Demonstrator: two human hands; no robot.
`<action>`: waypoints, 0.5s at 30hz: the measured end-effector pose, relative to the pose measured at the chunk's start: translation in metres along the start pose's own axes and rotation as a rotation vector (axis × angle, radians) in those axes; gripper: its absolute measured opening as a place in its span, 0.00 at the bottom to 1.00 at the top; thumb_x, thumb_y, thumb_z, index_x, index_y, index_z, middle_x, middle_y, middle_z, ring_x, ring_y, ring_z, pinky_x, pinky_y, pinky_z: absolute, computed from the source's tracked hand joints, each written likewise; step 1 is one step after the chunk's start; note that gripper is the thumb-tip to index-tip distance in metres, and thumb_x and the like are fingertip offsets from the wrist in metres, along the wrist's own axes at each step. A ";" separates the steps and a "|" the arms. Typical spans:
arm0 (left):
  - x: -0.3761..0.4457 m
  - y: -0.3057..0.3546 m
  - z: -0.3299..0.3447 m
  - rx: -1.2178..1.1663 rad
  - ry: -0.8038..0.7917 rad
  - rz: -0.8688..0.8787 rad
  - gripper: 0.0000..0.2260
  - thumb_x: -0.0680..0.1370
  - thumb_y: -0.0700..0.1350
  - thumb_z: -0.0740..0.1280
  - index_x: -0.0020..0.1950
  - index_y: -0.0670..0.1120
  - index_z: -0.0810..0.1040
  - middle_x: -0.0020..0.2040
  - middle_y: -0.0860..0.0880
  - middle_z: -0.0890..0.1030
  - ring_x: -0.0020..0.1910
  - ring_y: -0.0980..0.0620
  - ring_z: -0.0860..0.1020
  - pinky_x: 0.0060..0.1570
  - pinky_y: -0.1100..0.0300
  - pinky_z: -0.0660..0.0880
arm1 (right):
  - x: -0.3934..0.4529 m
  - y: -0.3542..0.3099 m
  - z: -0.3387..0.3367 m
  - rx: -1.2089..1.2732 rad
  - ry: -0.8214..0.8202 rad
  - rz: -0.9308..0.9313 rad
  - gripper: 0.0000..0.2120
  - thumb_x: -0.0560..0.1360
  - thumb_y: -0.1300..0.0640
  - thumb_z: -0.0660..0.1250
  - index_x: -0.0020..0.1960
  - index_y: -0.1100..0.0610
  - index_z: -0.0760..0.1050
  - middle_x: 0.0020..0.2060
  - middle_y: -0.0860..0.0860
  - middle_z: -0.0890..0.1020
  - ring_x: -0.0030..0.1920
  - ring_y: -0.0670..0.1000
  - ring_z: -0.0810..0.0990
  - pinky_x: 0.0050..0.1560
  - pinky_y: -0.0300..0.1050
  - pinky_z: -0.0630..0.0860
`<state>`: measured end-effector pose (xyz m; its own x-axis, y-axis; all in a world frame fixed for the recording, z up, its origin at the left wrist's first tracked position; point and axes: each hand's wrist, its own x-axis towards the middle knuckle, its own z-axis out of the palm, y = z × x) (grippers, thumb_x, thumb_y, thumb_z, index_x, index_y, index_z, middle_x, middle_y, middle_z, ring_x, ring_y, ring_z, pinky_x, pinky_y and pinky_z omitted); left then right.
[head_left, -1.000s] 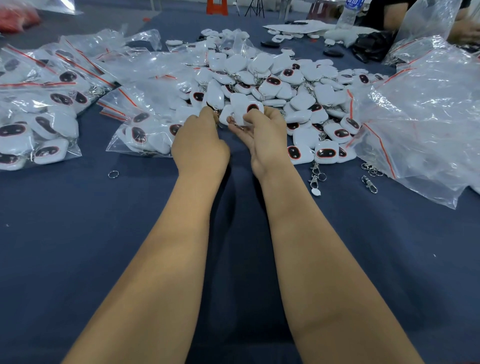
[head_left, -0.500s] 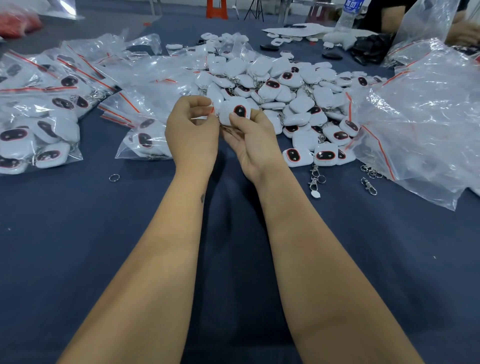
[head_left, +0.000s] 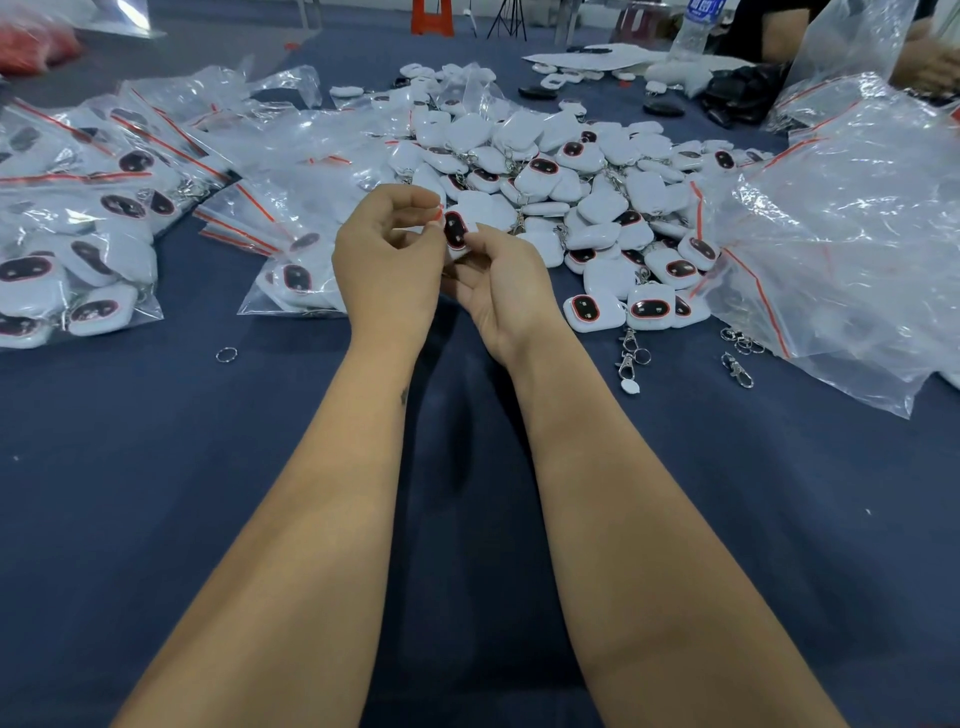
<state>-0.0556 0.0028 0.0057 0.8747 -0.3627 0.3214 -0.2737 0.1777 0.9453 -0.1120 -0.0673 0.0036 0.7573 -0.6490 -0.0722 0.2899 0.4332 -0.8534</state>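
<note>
Both hands are sitting higher and closer in than a second ago, when they were down at the edge of the heap, and the piece they're holding is now turned up on end.

So the right hand (head_left: 501, 291) is cradling a white rounded-square plastic tag (head_left: 456, 233) with a black oval face ringed in red, fingertips pinching its lower edge. The left hand (head_left: 387, 260) is curling thumb and forefinger onto its top corner. What exactly it's fiddling with up there, can't tell, it's too small. The tag is hanging in the air between the two hands, above the dark blue tablecloth (head_left: 467, 519) and just in front of the big heap of loose white tags (head_left: 571, 176).

Going outward: a clear zip bag with a red strip (head_left: 296, 280), filled with tags, is lying just beside the left hand. More filled bags (head_left: 78, 249) are sitting further left, and crumpled empty clear bags (head_left: 841, 218) are piling up on the right. Loose silver metal clasps (head_left: 629, 358) and a small silver split ring (head_left: 226, 355) are lying on the cloth.

What I'd be worrying about: that's a fingertip-only grip on smooth plastic. One tug too hard from the left hand and the tag is probably popping out and landing in the heap, where it's looking like every other one.
</note>
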 end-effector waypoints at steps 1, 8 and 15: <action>0.000 0.000 0.000 -0.004 -0.001 0.000 0.12 0.72 0.36 0.68 0.42 0.54 0.79 0.43 0.52 0.83 0.37 0.57 0.78 0.41 0.61 0.78 | 0.000 0.000 0.000 -0.027 -0.006 -0.004 0.11 0.78 0.68 0.56 0.47 0.66 0.77 0.44 0.61 0.80 0.46 0.56 0.79 0.49 0.46 0.79; 0.001 0.000 0.001 0.012 -0.010 0.022 0.12 0.73 0.35 0.69 0.42 0.53 0.80 0.42 0.53 0.83 0.38 0.56 0.79 0.44 0.57 0.80 | -0.001 0.004 0.004 -0.152 0.057 -0.107 0.12 0.80 0.69 0.60 0.60 0.73 0.73 0.57 0.71 0.79 0.54 0.62 0.81 0.63 0.55 0.76; -0.006 0.000 0.005 0.192 -0.016 0.185 0.10 0.73 0.37 0.65 0.43 0.52 0.79 0.41 0.59 0.80 0.40 0.62 0.79 0.44 0.64 0.76 | 0.000 0.008 -0.001 -0.306 0.000 -0.181 0.12 0.77 0.72 0.60 0.57 0.68 0.79 0.51 0.62 0.84 0.47 0.53 0.83 0.52 0.45 0.80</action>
<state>-0.0628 0.0009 0.0041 0.7965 -0.3548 0.4896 -0.5011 0.0658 0.8629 -0.1107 -0.0645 -0.0033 0.7101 -0.6978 0.0942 0.2306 0.1041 -0.9675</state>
